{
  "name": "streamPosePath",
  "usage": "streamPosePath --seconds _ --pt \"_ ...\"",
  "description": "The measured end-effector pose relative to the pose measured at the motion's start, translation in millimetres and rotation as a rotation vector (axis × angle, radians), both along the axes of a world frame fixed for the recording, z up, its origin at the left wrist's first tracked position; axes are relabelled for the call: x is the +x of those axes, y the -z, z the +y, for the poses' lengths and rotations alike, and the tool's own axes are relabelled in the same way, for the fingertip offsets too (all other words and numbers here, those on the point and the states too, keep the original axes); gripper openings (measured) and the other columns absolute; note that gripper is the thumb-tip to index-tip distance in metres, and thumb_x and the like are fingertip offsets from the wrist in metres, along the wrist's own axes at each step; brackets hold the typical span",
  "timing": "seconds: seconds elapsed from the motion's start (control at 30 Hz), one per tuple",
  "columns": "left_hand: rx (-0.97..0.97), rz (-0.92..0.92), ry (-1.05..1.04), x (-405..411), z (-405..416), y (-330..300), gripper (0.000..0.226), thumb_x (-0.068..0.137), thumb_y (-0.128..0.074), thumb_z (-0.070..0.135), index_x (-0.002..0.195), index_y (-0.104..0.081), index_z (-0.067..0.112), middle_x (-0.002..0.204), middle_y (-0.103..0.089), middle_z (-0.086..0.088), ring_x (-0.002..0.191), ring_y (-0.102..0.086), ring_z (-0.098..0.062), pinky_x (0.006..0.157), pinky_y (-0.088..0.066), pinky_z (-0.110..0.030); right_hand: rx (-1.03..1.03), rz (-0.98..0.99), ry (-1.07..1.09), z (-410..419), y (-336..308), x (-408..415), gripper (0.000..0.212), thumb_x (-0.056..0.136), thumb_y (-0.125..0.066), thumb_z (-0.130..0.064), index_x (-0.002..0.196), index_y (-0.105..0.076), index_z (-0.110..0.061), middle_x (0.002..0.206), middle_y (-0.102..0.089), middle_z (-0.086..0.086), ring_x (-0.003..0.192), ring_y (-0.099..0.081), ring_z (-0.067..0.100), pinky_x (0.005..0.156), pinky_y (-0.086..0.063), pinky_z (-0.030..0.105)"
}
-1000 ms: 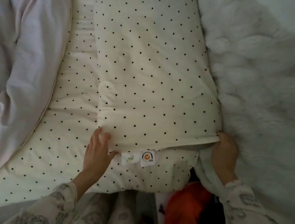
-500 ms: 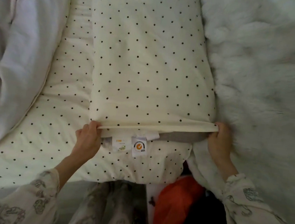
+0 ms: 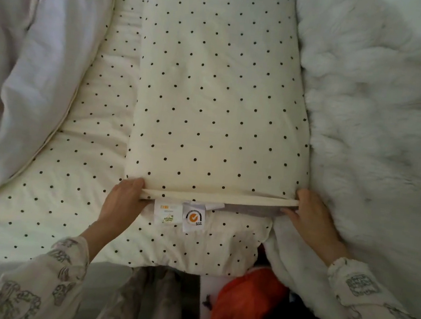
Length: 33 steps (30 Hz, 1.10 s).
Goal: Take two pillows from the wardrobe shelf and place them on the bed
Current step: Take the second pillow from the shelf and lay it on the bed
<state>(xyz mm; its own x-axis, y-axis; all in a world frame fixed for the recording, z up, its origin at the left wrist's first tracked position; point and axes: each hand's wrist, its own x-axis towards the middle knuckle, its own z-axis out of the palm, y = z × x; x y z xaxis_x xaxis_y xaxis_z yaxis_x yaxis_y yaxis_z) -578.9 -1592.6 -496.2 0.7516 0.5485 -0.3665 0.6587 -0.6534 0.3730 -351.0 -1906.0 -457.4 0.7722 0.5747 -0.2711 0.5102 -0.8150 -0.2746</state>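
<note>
A cream pillow [image 3: 218,86] with small black dots lies lengthwise on the bed [image 3: 75,169], whose sheet has the same dotted pattern. My left hand [image 3: 123,199] grips the near left corner of the pillowcase hem, and my right hand [image 3: 311,216] grips the near right corner. The hem is pulled taut between them. Two white labels [image 3: 180,215] hang below the hem. No second pillow can be made out in this view.
A crumpled pale duvet [image 3: 31,57] lies along the left. A white fluffy blanket [image 3: 380,127] covers the right side. Below the bed edge sit an orange item [image 3: 242,303] and something dark beside it.
Both hands shifted from under the pillow's end to gripping the hem corners and stretched it flat. The pillow slid slightly away from me, up the bed.
</note>
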Motion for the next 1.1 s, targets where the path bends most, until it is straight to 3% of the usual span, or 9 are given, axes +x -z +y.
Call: streamPosePath --seconds 0.17,0.33,0.5,0.6,0.7,0.83,0.93,1.03,1.1 --pt "0.081 0.052 -0.188 5 -10 -3 0.014 0.076 -0.064 0.013 0.073 -0.051 0.008 0.061 -0.057 -0.010 0.055 -0.043 -0.029 0.051 -0.030 -0.031 0.065 -0.149 0.241 5 7 -21 0.011 0.078 -0.064 0.003 0.077 -0.054 0.005 0.068 -0.061 0.028 0.059 -0.059 0.037 0.051 -0.038 0.034" --pt "0.051 0.106 -0.394 9 -25 -3 0.006 0.075 -0.063 0.013 0.076 -0.057 0.013 0.051 -0.042 0.001 0.053 -0.039 -0.024 0.051 -0.029 -0.030 0.182 -0.115 0.556 17 13 -28 0.026 0.077 -0.056 0.006 0.058 -0.045 -0.009 0.060 -0.061 0.025 0.054 -0.046 0.023 0.049 -0.032 0.030" --pt "0.160 0.078 -0.114 -10 -27 -1 0.012 0.076 -0.058 0.007 0.078 -0.047 0.010 0.066 -0.052 -0.005 0.055 -0.045 -0.027 0.049 -0.029 -0.029 0.126 -0.088 0.558 12 12 -37 0.018 0.081 -0.055 0.002 0.064 -0.053 -0.001 0.064 -0.060 0.020 0.057 -0.054 0.029 0.049 -0.035 0.029" --pt "0.133 0.012 0.046 -37 -36 -3 0.018 0.073 -0.064 -0.002 0.087 -0.055 0.004 0.080 -0.061 -0.012 0.056 -0.054 -0.031 0.049 -0.034 -0.030 0.015 -0.066 0.362 4 10 -68 0.016 0.086 -0.054 -0.007 0.073 -0.057 0.002 0.071 -0.060 0.021 0.065 -0.056 0.033 0.056 -0.043 0.038" --pt "-0.008 0.009 0.115 -51 -39 -10 0.023 0.076 -0.062 0.003 0.098 -0.055 0.009 0.094 -0.061 -0.008 0.072 -0.059 -0.029 0.059 -0.044 -0.034 -0.146 -0.066 0.163 -2 7 -96 0.018 0.089 -0.051 -0.012 0.076 -0.059 -0.002 0.070 -0.060 0.014 0.064 -0.054 0.028 0.055 -0.039 0.033" --pt "-0.007 -0.061 0.167 -40 -27 -31 0.024 0.070 -0.062 0.001 0.092 -0.061 0.008 0.094 -0.063 -0.008 0.083 -0.060 -0.029 0.075 -0.046 -0.042 0.009 -0.143 0.205 13 -20 -89 0.024 0.089 -0.050 -0.010 0.065 -0.052 -0.011 0.059 -0.050 0.003 0.055 -0.050 0.022 0.052 -0.032 0.029" --pt "0.086 -0.166 0.120 -8 -17 -42 0.023 0.075 -0.060 0.001 0.099 -0.062 0.005 0.099 -0.061 -0.014 0.091 -0.058 -0.035 0.080 -0.044 -0.048 0.135 -0.237 0.189 38 -41 -65 0.021 0.089 -0.048 -0.013 0.070 -0.056 -0.009 0.064 -0.055 0.007 0.060 -0.051 0.024 0.055 -0.041 0.034" --pt "0.080 -0.103 0.170 33 -12 -44 0.047 0.087 -0.055 0.025 0.132 -0.044 0.015 0.138 -0.040 -0.017 0.127 -0.037 -0.037 0.100 -0.033 -0.054 0.092 -0.274 0.105 62 -46 -38 0.017 0.088 -0.051 -0.021 0.093 -0.058 -0.007 0.088 -0.060 0.013 0.081 -0.054 0.032 0.068 -0.045 0.043" --pt "0.087 -0.004 0.250 56 -10 -37 0.065 0.090 -0.048 0.045 0.146 -0.020 0.027 0.155 -0.012 -0.014 0.142 -0.011 -0.036 0.108 -0.019 -0.059 -0.029 -0.234 0.057 74 -39 -20 0.040 0.086 -0.054 -0.031 0.121 -0.050 -0.012 0.118 -0.054 0.016 0.109 -0.048 0.036 0.085 -0.039 0.048"
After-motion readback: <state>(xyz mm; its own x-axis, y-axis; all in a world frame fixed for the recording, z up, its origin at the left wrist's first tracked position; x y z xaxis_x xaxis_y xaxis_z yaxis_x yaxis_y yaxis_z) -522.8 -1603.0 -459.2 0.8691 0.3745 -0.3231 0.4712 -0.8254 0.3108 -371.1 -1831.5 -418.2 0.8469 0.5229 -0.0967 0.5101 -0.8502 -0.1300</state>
